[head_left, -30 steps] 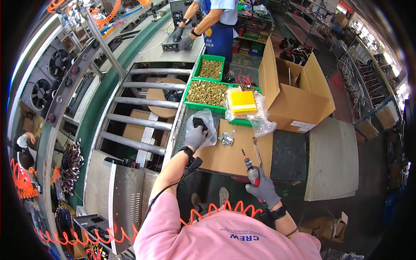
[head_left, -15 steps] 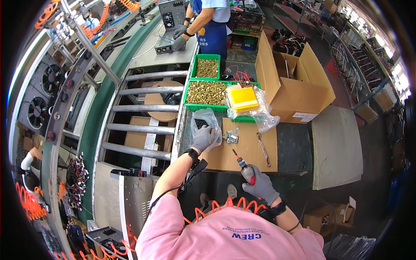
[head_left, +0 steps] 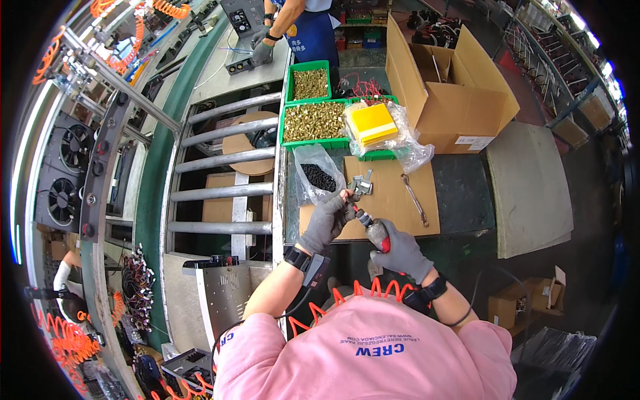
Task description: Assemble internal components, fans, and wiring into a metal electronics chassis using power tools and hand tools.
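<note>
My gloved right hand [head_left: 405,255] is wrapped around a grey and red power screwdriver [head_left: 376,233], its bit pointing up and left. At the bit's tip, my gloved left hand [head_left: 325,223] has its fingers pinched together; whatever lies between them is too small to make out. Just beyond the left hand lies an open clear plastic bag [head_left: 308,157] holding small black parts [head_left: 319,176], probably screws. Several small metal brackets [head_left: 361,184] sit beside the bag on a flat cardboard sheet [head_left: 390,213]. Farther right on that sheet rests a wrench [head_left: 415,200].
Green bins [head_left: 315,143] of brass-coloured fittings and a yellow pad [head_left: 373,125] on plastic wrap stand behind. An open carton [head_left: 460,110] is at the back right. Left is a roller conveyor [head_left: 220,195]; a co-worker's gloved hands [head_left: 261,52] work beyond it. An orange coiled hose [head_left: 360,290] crosses before me.
My left hand has come out of the bag and moved right to the screwdriver's tip. The right hand has raised the screwdriver slightly toward it. The view has shifted a little.
</note>
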The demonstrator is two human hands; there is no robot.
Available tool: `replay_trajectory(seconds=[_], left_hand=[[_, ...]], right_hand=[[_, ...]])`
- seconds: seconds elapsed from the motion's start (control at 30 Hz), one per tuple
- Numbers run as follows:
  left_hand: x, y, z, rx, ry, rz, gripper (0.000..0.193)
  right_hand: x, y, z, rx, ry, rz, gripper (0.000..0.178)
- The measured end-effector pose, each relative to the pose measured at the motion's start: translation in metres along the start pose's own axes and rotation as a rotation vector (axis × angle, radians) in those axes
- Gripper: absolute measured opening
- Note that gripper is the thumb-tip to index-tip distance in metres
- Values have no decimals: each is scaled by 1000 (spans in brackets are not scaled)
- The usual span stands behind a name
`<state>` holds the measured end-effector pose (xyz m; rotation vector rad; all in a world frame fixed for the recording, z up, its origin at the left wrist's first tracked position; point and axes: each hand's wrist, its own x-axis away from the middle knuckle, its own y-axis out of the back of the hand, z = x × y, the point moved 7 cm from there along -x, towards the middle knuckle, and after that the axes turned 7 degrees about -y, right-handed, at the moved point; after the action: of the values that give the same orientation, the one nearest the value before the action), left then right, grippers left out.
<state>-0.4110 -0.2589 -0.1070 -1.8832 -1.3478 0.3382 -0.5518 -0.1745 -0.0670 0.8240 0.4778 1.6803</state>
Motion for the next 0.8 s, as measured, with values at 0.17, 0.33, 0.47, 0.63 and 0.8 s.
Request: replay_trajectory(seconds=[0.17,0.33,0.47,0.63,0.8], left_hand=[[6,-5,-4,88,-39,-109,23],[5,0,0,9,-10,-35,22],[2,-4,3,12,-16,-41,21],[-2,-13,-1,22,-46,-65,21],[4,-24,-9,-144,-133,-12,22]], right_hand=[[-2,-1,-1,7,0,2,69],[-1,0,-3,-18,9,-8,68],[-2,4,-2,-35,16,-26,67],[-4,7,-3,-7,-15,-21,66],[-3,8,-6,-21,4,-25,66]])
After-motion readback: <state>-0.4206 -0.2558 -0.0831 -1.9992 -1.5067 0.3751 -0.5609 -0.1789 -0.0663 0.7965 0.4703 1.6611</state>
